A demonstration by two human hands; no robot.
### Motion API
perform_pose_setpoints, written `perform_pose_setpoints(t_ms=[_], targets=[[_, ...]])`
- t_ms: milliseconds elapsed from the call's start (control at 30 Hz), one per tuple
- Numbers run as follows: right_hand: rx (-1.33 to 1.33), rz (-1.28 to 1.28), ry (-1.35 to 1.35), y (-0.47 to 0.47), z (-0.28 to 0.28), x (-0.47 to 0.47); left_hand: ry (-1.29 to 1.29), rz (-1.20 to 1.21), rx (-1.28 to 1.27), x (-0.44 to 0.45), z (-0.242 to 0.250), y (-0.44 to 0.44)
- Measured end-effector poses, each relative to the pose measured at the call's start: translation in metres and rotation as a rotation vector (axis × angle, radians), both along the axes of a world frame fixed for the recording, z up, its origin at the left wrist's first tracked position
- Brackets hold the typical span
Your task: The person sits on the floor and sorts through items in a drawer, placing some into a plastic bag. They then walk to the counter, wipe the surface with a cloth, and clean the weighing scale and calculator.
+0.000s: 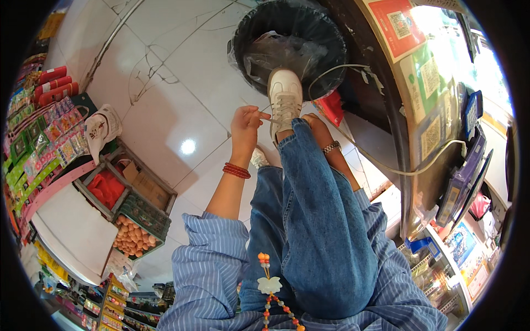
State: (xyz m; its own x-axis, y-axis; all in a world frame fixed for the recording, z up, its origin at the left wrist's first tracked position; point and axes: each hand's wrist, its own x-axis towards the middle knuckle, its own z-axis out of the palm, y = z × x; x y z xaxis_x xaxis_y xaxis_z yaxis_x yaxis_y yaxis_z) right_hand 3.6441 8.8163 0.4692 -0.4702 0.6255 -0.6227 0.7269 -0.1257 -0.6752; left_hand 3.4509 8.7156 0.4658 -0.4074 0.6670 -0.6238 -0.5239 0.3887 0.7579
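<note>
A cream lace-up sneaker (285, 93) is on my raised foot, in front of a black bin. My left hand (247, 128), with red beads at the wrist, pinches the end of a shoelace (273, 120) that stretches from the shoe's left side. Close to the ankle on the other side is my right hand (316, 126). The cuff of the blue jeans (319, 198) hides most of its fingers, so its grip cannot be made out. A metal watch (331, 147) circles that wrist. My other shoe (259, 158) stands on the tiled floor, partly covered by the trouser leg.
The black bin (290, 29) has a plastic liner. A white cable (397, 170) loops from the counter (430, 120) on the right towards the bin. On the left are a crate of eggs (134, 236), a white cap (102, 124) and racks of small packets (45, 140).
</note>
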Motion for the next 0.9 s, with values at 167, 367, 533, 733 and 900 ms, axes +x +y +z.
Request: perform_pose_setpoints(t_ms=[167, 367, 533, 733, 900], targets=[[-0.433, -0.419, 0.134, -0.001, -0.005, -0.005, 0.166, -0.131, 0.063, 0.0, 0.009, 0.005], [-0.718, -0.486, 0.244, 0.005, 0.021, -0.017, 0.012, -0.082, 0.106, 0.0, 0.013, 0.008], [-0.765, -0.55, 0.651, -0.012, -0.052, 0.035, 0.164, -0.414, 0.181, 0.045, 0.065, 0.039], [-0.536, -0.291, 0.396, 0.009, -0.028, 0.025, 0.033, -0.415, 0.165, 0.038, 0.059, 0.05], [-0.669, -0.52, 0.501, 0.009, -0.048, 0.025, -0.033, -0.203, 0.185, 0.028, 0.042, 0.044]])
